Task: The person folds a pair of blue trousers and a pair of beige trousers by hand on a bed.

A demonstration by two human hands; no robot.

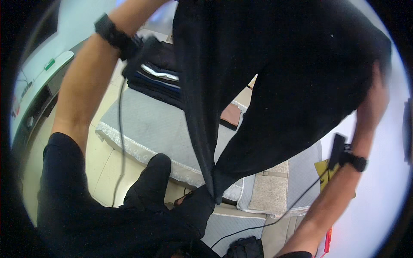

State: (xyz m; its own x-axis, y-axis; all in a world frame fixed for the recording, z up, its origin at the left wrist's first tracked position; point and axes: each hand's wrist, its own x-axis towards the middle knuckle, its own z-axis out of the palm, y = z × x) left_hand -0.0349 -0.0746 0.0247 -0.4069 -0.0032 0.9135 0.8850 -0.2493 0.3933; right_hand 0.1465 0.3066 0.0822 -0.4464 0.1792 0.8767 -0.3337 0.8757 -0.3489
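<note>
Black trousers (301, 86) hang spread out in front of me, filling much of the upper right. Their two legs taper and meet low in the middle, with a gap between them. At the right edge of the fabric my right hand (374, 103) grips it, the fingertips partly blurred and lost against the dark cloth. My left arm reaches up along the left side of the trousers and leaves the picture at the top, so the left hand is out of sight. Behind the trousers sits a stack of folded clothes (159, 79), mostly dark with a white layer.
A grey quilted cover (146, 124) with lace edging lies over the seat ahead. On it are a brown folded cloth (231, 115) and a beige woven cloth (269, 191). Black fabric (245, 248) lies near me. Cables (121, 146) trail from both wristbands. A long cabinet (43, 96) stands left.
</note>
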